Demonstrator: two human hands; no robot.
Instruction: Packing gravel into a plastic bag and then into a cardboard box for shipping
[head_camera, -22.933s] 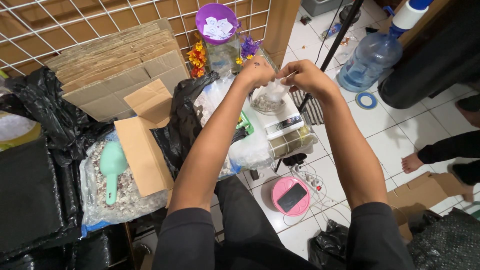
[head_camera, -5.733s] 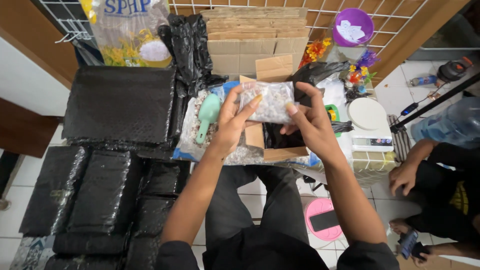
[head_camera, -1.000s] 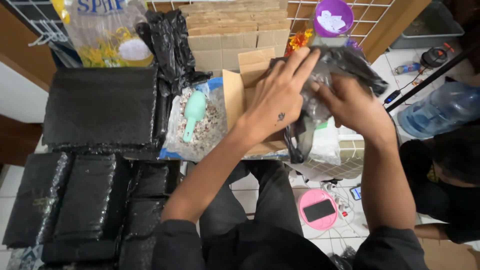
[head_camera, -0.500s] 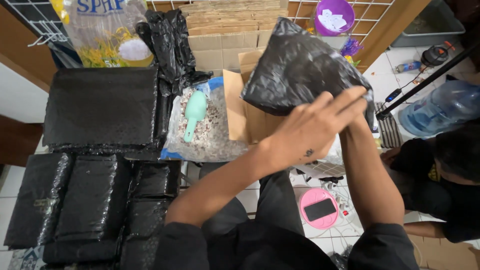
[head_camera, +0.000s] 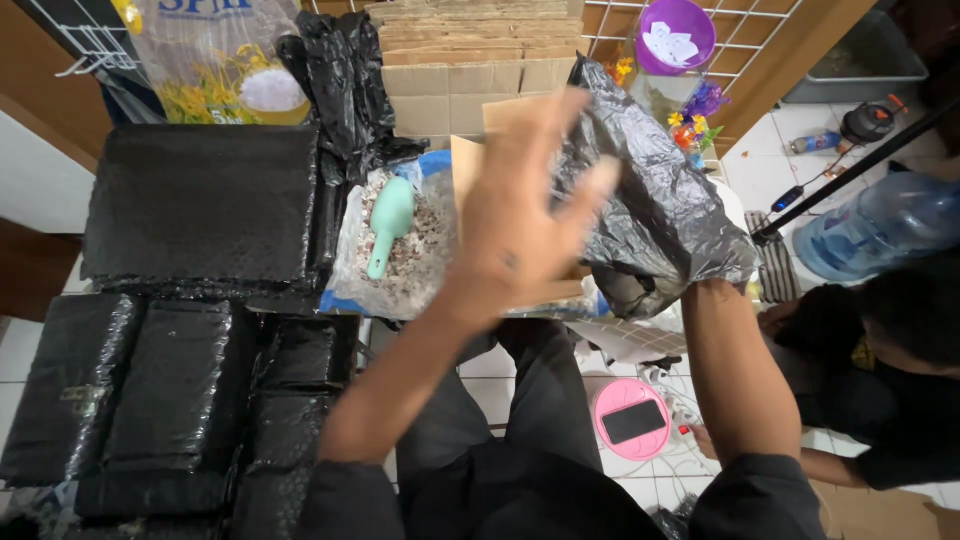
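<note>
A crumpled black plastic bag (head_camera: 650, 200) hangs in the air at centre right. My right forearm (head_camera: 725, 360) runs up into its lower edge; the hand itself is hidden by the bag and holds it up. My left hand (head_camera: 520, 215) is raised and blurred just left of the bag, fingers spread, fingertips close to the plastic, holding nothing. Behind my left hand stands a folded brown cardboard piece (head_camera: 468, 170).
A clear bag of pale gravel with a mint-green scoop (head_camera: 390, 222) lies left of the hands. Black wrapped packets (head_camera: 200, 205) fill the left side. Flat cardboard (head_camera: 460, 60), a purple bowl (head_camera: 676, 35), a water jug (head_camera: 880, 225), a pink round stand (head_camera: 633, 420) and another person (head_camera: 890, 350) are around.
My left hand has lifted off the bag's base and swung up to the left, opening. The black bag has dropped slightly and shifted right, still on my right hand.
</note>
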